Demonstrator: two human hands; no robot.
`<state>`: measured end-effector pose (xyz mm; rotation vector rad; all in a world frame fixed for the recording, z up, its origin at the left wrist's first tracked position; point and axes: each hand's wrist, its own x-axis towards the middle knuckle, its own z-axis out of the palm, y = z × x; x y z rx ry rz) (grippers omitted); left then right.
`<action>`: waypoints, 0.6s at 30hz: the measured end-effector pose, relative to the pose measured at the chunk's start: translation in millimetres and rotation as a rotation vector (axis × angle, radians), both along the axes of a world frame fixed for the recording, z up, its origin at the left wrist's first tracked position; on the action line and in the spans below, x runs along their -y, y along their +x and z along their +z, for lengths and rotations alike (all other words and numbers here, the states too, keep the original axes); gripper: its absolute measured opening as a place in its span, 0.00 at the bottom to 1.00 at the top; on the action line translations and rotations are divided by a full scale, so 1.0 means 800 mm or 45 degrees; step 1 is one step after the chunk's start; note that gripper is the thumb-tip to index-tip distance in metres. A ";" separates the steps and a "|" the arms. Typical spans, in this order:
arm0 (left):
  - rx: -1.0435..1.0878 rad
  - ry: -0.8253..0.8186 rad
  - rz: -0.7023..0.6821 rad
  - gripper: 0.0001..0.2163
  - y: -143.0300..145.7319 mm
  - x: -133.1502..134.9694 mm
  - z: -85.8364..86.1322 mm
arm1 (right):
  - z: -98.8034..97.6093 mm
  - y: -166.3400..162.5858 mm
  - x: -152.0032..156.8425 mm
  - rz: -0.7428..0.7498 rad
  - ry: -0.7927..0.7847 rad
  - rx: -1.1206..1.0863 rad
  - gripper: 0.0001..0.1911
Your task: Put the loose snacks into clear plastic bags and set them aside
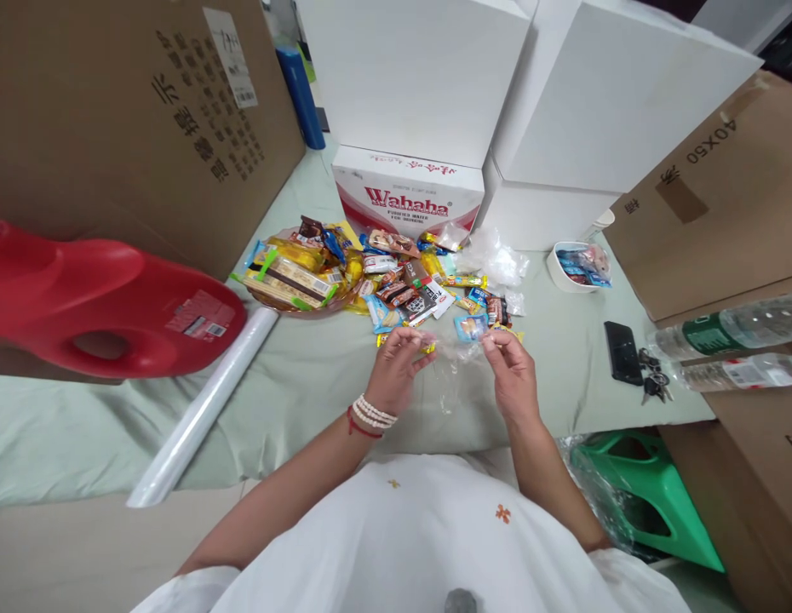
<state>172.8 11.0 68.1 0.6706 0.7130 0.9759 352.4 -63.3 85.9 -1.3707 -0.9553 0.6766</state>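
Observation:
Between my two hands a clear plastic bag (452, 375) is stretched over the table's front part. My left hand (396, 364), with a beaded bracelet at the wrist, pinches one side of its top edge. The other side is pinched by my right hand (511, 368). Just beyond lies a spread of wrapped snacks (399, 294), with a small blue packet (471, 328) close to my right fingertips. More packaged snacks (294, 277) fill a plate at the left of the pile. A heap of clear plastic bags (498, 255) rests behind on the right.
A red jug (115, 298) and a long plastic roll (204, 404) are at left. Behind the snacks stands a Wahaha box (405, 191). At right are a white bowl (565, 277) of packets, a phone (622, 353), keys (655, 379) and plastic bottles (721, 332). Cardboard boxes flank both sides.

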 end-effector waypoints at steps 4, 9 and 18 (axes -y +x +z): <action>0.074 -0.161 -0.011 0.22 -0.028 -0.003 0.009 | 0.012 -0.004 0.015 0.031 -0.048 -0.390 0.17; -0.225 -0.107 0.016 0.21 -0.070 -0.020 0.006 | 0.001 0.013 0.007 -0.016 -0.210 -0.688 0.24; -0.773 -0.288 0.395 0.23 -0.077 -0.015 -0.036 | -0.045 -0.002 -0.045 -0.121 -0.315 -0.684 0.24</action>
